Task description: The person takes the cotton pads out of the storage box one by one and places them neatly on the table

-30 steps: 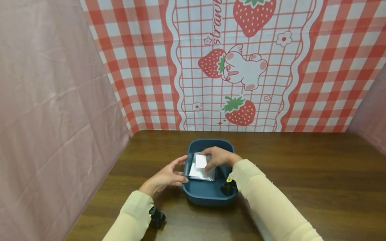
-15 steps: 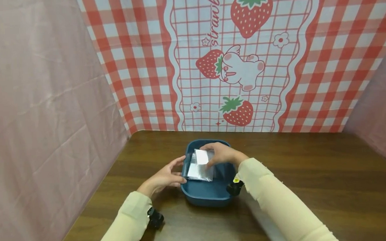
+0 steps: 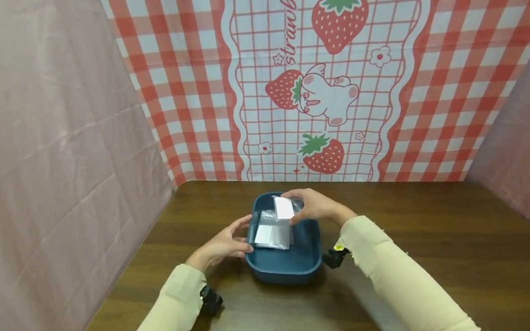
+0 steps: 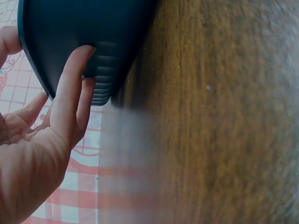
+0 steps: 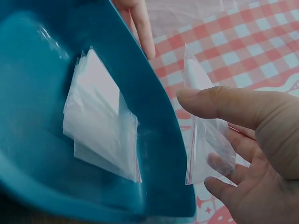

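Note:
A dark blue plastic bin (image 3: 281, 264) stands on the wooden table. Inside, towards its left, lies a small stack of clear zip bags (image 3: 272, 235) with white inserts, fanned slightly out of line in the right wrist view. My right hand (image 3: 315, 205) pinches one clear zip bag (image 5: 196, 135) with a white insert between thumb and fingers, raised over the bin's far right part. My left hand (image 3: 224, 245) rests against the bin's left side. Its extended fingers (image 4: 70, 93) touch the ribbed outer wall in the left wrist view.
The brown wooden table (image 3: 422, 257) stretches out on both sides of the bin. Behind it hangs a red-checked cloth (image 3: 198, 89) with strawberry prints. Pink fabric (image 3: 57, 146) hangs at the left. A small black camera (image 3: 336, 257) sits at each wrist.
My right hand has lifted the zip bag off the stack and moved it up and right. The left hand keeps its place at the bin's side. The view has shifted slightly.

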The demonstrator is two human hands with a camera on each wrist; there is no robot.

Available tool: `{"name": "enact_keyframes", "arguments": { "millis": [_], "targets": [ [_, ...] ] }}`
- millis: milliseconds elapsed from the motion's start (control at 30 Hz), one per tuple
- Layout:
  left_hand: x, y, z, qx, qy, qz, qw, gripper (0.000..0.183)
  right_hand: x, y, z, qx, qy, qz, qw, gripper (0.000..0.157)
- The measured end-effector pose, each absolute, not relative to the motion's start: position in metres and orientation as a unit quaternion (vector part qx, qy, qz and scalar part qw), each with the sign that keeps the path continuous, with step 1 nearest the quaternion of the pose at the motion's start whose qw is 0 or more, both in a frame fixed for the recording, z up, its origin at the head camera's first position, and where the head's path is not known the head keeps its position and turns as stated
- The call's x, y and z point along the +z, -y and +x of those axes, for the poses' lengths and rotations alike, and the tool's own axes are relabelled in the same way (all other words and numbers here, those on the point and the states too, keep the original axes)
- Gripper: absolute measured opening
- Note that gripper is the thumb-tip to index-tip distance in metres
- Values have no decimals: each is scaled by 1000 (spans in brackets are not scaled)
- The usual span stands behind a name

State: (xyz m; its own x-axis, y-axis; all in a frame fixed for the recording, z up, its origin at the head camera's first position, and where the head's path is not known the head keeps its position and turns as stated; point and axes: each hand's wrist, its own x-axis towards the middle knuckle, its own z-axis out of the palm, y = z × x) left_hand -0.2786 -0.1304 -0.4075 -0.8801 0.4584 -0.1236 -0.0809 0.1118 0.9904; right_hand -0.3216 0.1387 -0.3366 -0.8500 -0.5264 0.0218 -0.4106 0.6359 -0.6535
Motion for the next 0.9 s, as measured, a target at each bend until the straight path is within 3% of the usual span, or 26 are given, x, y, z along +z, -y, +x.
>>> {"name": "enact_keyframes", "arguments": {
  "millis": [900],
  "targets": [
    [-407, 129, -276, 646, -726, 122, 202, 84, -346, -221, -301, -360, -905, -225, 15, 70]
  ]
}}
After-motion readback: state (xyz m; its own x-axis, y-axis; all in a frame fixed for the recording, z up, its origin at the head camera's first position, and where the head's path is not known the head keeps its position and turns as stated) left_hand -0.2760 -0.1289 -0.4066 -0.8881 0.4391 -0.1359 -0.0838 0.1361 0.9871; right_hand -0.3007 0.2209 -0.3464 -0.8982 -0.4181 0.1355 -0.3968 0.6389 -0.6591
